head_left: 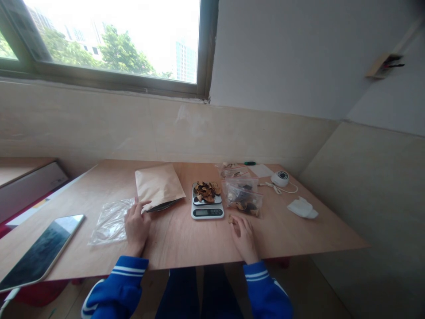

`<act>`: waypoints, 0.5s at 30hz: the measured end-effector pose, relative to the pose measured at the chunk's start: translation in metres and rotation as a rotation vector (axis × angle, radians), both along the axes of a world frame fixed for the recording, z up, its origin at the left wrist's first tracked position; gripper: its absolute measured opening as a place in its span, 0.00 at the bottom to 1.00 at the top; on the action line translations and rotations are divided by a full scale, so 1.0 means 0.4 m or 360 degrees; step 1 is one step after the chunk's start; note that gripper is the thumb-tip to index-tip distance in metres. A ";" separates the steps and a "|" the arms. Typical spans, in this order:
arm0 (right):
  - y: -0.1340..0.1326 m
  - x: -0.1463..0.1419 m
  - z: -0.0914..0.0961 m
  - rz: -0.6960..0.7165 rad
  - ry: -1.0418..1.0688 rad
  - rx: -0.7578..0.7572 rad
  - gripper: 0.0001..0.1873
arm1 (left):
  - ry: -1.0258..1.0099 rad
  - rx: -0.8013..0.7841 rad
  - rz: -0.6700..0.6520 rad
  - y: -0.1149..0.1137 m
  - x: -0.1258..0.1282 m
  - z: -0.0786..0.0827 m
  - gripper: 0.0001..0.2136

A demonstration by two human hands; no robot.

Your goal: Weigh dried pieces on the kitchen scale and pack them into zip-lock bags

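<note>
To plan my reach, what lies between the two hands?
Head view: a digital kitchen scale with dried brown pieces on it, between the left hand and right hand.

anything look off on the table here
One thing stands out: a dark, flat item sticks out from under the kraft paper envelope, beside the left hand. It looks half-tucked rather than set down, and this view doesn't show what it is.

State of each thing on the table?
kraft paper envelope: lying flat
digital scale: display lit, loaded with dried slices
clear plastic bag: crumpled flat, looks empty
clear zip bag: lying down, holds dark dried pieces
tablet: lying flat, screen dark
left hand: open, fingers at the envelope's edge
right hand: fingers curled, resting on the table
</note>
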State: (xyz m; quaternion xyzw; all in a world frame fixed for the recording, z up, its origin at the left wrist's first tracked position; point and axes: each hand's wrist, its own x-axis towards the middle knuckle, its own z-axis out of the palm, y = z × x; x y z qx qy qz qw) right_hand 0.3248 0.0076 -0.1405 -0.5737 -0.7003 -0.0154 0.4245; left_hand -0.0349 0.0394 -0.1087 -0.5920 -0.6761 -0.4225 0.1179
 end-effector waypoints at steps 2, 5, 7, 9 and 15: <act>0.001 -0.018 0.013 0.0037 0.0024 0.0023 0.13 | -0.0008 0.0004 -0.0016 0.001 0.002 0.004 0.15; 0.020 -0.084 0.050 0.0204 0.0021 0.0015 0.16 | -0.0007 0.0003 -0.0049 0.004 0.005 0.008 0.13; 0.050 -0.151 0.082 0.0350 -0.0061 -0.0009 0.19 | -0.0025 0.0007 -0.0052 0.005 0.006 0.010 0.13; 0.093 -0.222 0.112 0.0434 -0.0195 -0.0037 0.20 | -0.0049 0.0010 -0.0054 0.004 0.007 0.010 0.12; 0.197 -0.343 0.154 0.0269 -0.0776 -0.0181 0.15 | -0.0029 0.0028 -0.0075 0.003 0.005 0.005 0.14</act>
